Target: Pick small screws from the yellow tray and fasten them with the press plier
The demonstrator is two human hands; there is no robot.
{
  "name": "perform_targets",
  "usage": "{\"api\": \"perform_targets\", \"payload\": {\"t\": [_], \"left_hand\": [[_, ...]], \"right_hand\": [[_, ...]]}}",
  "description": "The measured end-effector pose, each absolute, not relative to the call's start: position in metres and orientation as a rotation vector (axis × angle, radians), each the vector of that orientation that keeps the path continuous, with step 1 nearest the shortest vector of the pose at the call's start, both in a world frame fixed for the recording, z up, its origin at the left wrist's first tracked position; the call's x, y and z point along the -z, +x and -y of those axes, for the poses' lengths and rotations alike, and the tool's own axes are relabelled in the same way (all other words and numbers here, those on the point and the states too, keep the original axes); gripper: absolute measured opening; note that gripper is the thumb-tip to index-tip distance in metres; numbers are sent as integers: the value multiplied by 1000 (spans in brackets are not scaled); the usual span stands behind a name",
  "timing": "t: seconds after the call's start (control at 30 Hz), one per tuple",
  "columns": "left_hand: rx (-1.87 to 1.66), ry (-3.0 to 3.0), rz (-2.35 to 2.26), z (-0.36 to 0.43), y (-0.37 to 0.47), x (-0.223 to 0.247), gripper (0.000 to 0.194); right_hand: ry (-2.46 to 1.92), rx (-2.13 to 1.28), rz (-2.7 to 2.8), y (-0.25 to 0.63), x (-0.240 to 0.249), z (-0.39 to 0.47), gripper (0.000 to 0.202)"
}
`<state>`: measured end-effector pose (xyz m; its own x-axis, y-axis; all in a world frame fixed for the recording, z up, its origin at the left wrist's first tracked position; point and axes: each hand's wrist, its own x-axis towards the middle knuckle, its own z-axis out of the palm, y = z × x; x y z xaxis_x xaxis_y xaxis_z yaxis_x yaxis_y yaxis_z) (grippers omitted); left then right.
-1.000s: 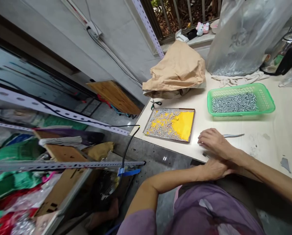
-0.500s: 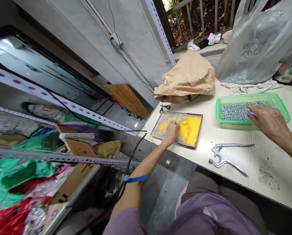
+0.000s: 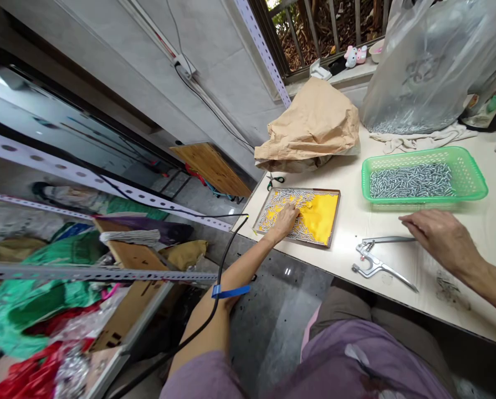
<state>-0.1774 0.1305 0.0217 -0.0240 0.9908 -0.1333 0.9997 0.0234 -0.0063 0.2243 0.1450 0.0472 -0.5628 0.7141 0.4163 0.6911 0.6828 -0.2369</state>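
My left hand (image 3: 286,220) rests in a shallow brown-rimmed tray (image 3: 335,221) with a yellow bottom, its fingers curled down among small silvery metal pins (image 3: 272,208). Whatever its fingertips grip is hidden. My right hand (image 3: 445,241) hovers over the table in front of the green plastic basket (image 3: 472,188), apart from it. Its fingers are drawn together, and anything between them is too small to name. Beneath that hand lie metal hand pliers (image 3: 374,265), with one handle partly covered. Many similar metal pins (image 3: 412,180) fill the bottom of the basket.
Green-handled scissors (image 3: 275,180) lie behind the tray, near a crumpled brown paper bag (image 3: 314,122). A clear plastic bag (image 3: 414,83) and a white cloth (image 3: 426,137) are at the back. A black cable (image 3: 225,249) hangs by my left arm, crossing a blue strap (image 3: 233,291).
My right hand has moved out of the green basket toward me, over the pliers' handle, and its fingers have come together. My left hand stays in the tray, shifted slightly left. The view has shifted slightly.
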Motion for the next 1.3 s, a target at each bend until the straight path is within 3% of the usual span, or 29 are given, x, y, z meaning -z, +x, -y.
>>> {"api": "perform_targets", "payload": {"t": [0.2,0.33,0.6,0.97,1.17,1.3], "left_hand": [[-251,1980,-2162,-126,-161,-22,24],[-540,1802,-1854,-111,-111,-14,25],[-258,2263,-1617,-95,-41,-4,28],[-53,2119,-1760,-95,-31,-1,12],[77,2079,-1837,-95,-27,-7,15],[-105,1867,-1825,-87,-23,-15,12]], "right_hand": [[-1092,-367,2497,224,-11,-87,39],[-1216,-390,2534,224,6,-67,34],[-1275,-321,2576,218,6,-57,19],[-1325,-400,2626,218,-5,-50,18],[-1341,-430,2600,216,-5,-49,16],[-1386,-434,2635,214,-8,-48,16]]}}
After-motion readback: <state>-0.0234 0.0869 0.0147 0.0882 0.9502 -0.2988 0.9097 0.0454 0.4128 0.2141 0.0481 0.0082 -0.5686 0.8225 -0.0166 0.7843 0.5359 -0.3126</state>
